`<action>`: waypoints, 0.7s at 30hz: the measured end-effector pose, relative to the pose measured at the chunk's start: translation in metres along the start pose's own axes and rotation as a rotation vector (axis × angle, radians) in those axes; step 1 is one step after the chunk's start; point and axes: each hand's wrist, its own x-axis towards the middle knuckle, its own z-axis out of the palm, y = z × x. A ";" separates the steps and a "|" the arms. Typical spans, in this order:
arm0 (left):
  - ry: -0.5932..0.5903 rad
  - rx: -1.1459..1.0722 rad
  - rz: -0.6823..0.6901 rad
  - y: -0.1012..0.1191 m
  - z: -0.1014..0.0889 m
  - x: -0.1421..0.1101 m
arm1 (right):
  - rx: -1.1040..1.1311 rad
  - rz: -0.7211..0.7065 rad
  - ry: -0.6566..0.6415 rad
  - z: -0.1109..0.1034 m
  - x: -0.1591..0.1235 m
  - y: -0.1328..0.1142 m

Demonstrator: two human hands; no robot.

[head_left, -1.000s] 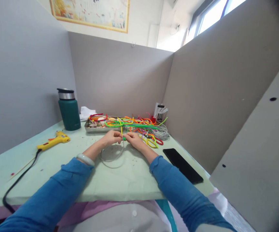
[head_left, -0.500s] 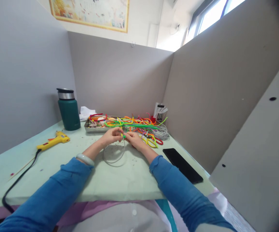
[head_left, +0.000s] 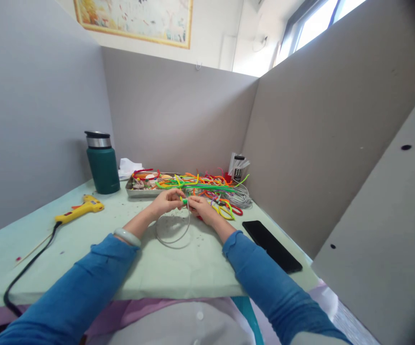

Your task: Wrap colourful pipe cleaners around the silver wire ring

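Gray wire hoop [head_left: 186, 230] hangs from your fingertips above the pale green tabletop [head_left: 200, 270], its loop dipping toward you between your forearms. At the top of the loop, a small bright green piece [head_left: 185, 201] sits between your two hands. Your right hand [head_left: 200, 208], fingers curled and drawn together, pinches the hoop just beside that piece. Your left hand [head_left: 167, 201] curves in from the opposite side, thumb and fingertips right by the green piece; whether they press on it or only rest near it, you cannot tell from this angle. A pale bracelet [head_left: 126, 236] rings your left wrist, just beyond the cuff of a blue sleeve.

Behind your hands, a shallow metal tray [head_left: 150, 193] holds mixed small pieces and a red ring, while a tangle of colorful fuzzy stems [head_left: 210, 186] spreads to the right toward a coil of gray wire [head_left: 241, 197]. A dark green bottle [head_left: 103, 170] stands upright at left, with a yellow glue gun [head_left: 81, 211] lying nearer to you. A black phone [head_left: 272, 247] lies flat beside your right forearm.
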 end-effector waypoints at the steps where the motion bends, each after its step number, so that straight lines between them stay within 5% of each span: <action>1: -0.002 -0.001 -0.001 -0.001 -0.001 0.000 | -0.004 -0.003 0.004 0.000 0.000 0.000; 21: 0.110 0.010 -0.048 0.000 0.003 0.002 | -0.335 -0.151 0.131 -0.001 0.012 0.017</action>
